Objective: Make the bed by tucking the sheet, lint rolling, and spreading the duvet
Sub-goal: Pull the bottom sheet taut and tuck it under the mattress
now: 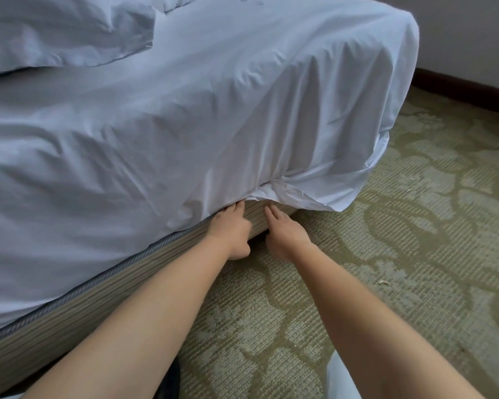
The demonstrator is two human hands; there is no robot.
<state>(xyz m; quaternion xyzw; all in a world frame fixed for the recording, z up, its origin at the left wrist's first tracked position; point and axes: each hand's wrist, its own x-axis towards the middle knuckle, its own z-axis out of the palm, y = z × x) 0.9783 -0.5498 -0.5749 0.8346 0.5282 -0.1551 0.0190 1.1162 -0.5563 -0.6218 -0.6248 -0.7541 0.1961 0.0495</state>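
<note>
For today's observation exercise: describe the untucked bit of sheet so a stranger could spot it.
Start at the white-sheeted mattress and follow its lower edge toward the far corner. Just past the right hand, a crumpled white flap of sheet hangs loose over the carpet, unlike the smoother fabric alongside.

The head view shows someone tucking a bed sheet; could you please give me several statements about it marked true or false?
1. Both hands are at the lower edge of the sheet, near the bed base. True.
2. The sheet is fully tucked at the corner. False: a loose flap hangs there, beside the right hand.
3. The left hand holds a lint roller. False: its fingertips push under the sheet's edge.
4. The floor is patterned carpet. True.
5. A pillow lies on the bed. True.
</note>
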